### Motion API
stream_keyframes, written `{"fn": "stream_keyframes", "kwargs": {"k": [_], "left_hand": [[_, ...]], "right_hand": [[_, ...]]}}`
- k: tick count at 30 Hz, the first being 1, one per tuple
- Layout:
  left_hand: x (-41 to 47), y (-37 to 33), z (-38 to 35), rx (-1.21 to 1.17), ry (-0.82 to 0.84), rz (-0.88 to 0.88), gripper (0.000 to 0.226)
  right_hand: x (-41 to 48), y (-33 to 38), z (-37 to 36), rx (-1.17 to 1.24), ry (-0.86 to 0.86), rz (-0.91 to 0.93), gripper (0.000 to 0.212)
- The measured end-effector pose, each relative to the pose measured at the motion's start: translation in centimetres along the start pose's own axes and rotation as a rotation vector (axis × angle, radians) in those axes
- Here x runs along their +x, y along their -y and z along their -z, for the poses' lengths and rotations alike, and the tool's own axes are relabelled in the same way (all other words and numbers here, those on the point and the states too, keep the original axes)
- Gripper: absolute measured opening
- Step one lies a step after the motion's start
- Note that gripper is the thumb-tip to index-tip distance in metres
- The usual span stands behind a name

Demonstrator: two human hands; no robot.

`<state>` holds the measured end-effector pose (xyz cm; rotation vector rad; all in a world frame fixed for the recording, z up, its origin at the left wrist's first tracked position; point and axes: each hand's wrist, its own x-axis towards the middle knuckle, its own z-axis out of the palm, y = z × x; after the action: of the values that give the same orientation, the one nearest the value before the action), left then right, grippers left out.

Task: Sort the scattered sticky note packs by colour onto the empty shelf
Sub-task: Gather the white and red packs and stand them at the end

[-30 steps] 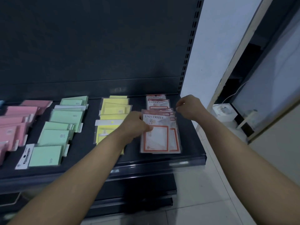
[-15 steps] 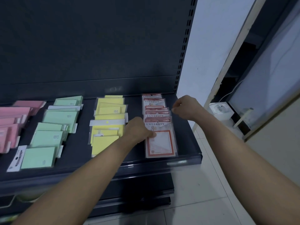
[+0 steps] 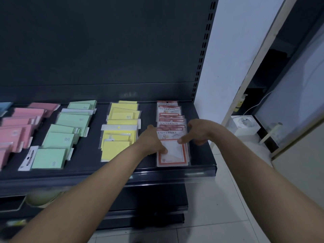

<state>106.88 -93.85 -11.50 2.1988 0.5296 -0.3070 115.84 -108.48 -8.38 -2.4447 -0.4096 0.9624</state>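
On the shelf [image 3: 200, 155], left hand [image 3: 151, 141] and right hand [image 3: 199, 131] press uncurled fingers [image 3: 182, 140] onto the front red pack [image 3: 175, 155]

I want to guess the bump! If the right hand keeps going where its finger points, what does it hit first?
Probably the front red-framed pack: the right hand points its finger left and down at it, maybe touching already. Beyond that sits the left hand.
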Motion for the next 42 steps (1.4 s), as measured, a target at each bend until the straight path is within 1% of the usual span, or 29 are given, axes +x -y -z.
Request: {"fn": "stream_keyframes", "kwargs": {"k": [3,8,9,12,17,21,24,25,30,33,35,37,39,42], "left_hand": [[0.1,0.0,-0.2,-0.027,-0.042,0.046,0.073],[0.5,-0.2,-0.2,-0.043,-0.095,0.069,0.076],[0.5,-0.3,-0.2,-0.052,-0.096,0.074,0.073],[0.6,-0.5,0.0,-0.071,-0.077,0.083,0.035],[1.5,-0.7,0.3,-0.152,-0.021,0.069,0.039],[3.1,-0.4,1.0,-0.183,-0.025,0.065,0.038],[4.2,-0.7,1.8,-0.222,-0.035,0.061,0.061],[4.7,-0.7,2.1,-0.228,-0.036,0.057,0.062],[6.9,-1.3,3.3,-0.238,0.003,0.030,0.058],[8.1,-1.7,3.9,-0.267,0.053,0.034,0.038],[9.0,-1.7,4.2,-0.307,0.057,0.063,0.033],[9.8,-1.5,4.4,-0.331,0.065,0.098,0.030],[10.4,-1.5,4.6,-0.355,0.074,0.118,0.034],[11.0,-1.7,4.6,-0.401,0.098,0.131,0.035]], "right_hand": [[0.1,-0.3,-0.4,0.045,0.027,0.012,0.031],[0.6,-0.2,-0.6,0.079,-0.021,0.033,0.032],[0.7,-0.2,-0.6,0.094,-0.028,0.033,0.032],[1.1,-0.3,-0.6,0.144,-0.042,0.014,0.032],[2.0,0.3,-1.1,0.145,-0.082,-0.024,0.031],[2.9,0.8,-1.0,0.216,-0.131,-0.037,0.030],[3.8,1.3,-0.6,0.248,-0.180,-0.045,0.029],[4.2,1.5,-0.4,0.252,-0.191,-0.045,0.029],[5.9,2.2,0.4,0.348,-0.186,-0.040,0.030],[7.0,2.3,0.7,0.421,-0.159,-0.042,0.025],[7.9,2.3,0.9,0.481,-0.133,-0.046,0.023],[8.6,2.3,1.2,0.507,-0.111,-0.068,0.021],[9.3,2.4,1.6,0.534,-0.083,-0.092,0.021],[10.2,2.5,2.3,0.567,-0.046,-0.117,0.030]]}}
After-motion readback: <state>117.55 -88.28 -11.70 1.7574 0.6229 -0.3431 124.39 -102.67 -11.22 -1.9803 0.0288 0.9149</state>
